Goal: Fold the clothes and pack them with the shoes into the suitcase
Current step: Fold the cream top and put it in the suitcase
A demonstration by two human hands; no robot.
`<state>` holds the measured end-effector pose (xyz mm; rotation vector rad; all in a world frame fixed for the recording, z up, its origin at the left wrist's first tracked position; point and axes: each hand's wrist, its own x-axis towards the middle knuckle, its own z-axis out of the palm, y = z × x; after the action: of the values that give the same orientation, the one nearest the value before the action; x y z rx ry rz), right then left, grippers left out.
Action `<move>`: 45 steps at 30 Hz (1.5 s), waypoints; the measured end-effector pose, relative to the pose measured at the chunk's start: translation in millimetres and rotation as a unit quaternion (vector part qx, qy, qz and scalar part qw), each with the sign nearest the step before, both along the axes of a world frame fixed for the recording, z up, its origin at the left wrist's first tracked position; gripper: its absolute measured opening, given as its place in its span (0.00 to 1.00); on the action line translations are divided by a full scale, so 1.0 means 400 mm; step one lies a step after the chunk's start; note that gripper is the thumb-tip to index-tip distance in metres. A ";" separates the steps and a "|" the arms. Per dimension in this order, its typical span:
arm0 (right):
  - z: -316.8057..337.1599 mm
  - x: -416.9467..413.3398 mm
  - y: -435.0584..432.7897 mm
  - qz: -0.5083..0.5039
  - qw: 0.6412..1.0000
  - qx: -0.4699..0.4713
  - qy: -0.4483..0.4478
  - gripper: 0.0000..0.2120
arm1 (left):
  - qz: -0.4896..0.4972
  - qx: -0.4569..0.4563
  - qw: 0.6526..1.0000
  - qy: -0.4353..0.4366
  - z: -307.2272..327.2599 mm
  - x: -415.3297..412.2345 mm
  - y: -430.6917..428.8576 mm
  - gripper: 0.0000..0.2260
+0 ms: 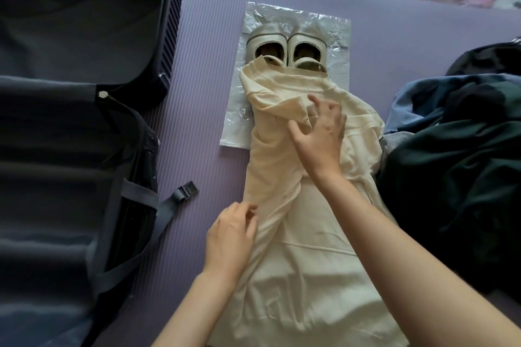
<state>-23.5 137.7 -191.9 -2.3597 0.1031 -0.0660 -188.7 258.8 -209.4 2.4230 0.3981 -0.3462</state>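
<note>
Cream cotton, the top [304, 248] lies flat on the purple mat [205, 93], its collar overlapping the shoes [284, 48] on their plastic bag [335, 34]. The right hand [321, 132], fingers spread and gripping nothing, presses the folded-in sleeve near the top's shoulder; the left hand [229, 236] pinches the top's left edge. Best to smooth that fold flat before bringing the other side in. The open suitcase [70, 149] waits left of the top, dark clothes [456, 166] right.

Two bare forearms enter from the lower edge, uncovered to the frame limit. No sleeve is seen on either. Left hand [229, 236] and right hand [321, 135]: five slender fingers each, nails short.
</note>
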 end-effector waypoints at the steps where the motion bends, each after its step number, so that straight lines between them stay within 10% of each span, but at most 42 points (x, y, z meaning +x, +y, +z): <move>1: 0.009 0.009 0.009 0.045 0.998 -0.033 -0.010 0.26 | -0.006 0.004 1.000 0.002 -0.003 -0.009 0.003 0.10; 6: 0.028 0.074 0.054 0.115 0.988 -0.106 0.003 0.12 | -0.050 0.016 0.998 0.024 0.001 -0.023 -0.016 0.11; 14: 0.048 0.222 0.050 -0.105 0.991 0.063 0.051 0.06 | -0.096 -0.035 0.994 0.024 0.005 -0.025 -0.043 0.08; 19: -0.001 0.209 0.015 -0.089 0.990 0.035 0.105 0.10 | -0.095 -0.120 0.987 0.043 -0.005 -0.034 -0.070 0.11; 25: -0.017 0.028 -0.017 -0.082 0.996 0.041 0.014 0.20 | 0.134 -0.157 0.978 -0.029 0.006 -0.030 0.000 0.05; 45: -0.093 -0.355 -0.063 0.080 0.983 -0.047 0.156 0.37 | 0.070 -0.018 0.995 0.075 -0.029 -0.072 0.043 0.08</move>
<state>-165.3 112.6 -228.9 -2.4461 0.0618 0.3871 -217.4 275.9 -220.9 2.3260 0.6190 -0.4712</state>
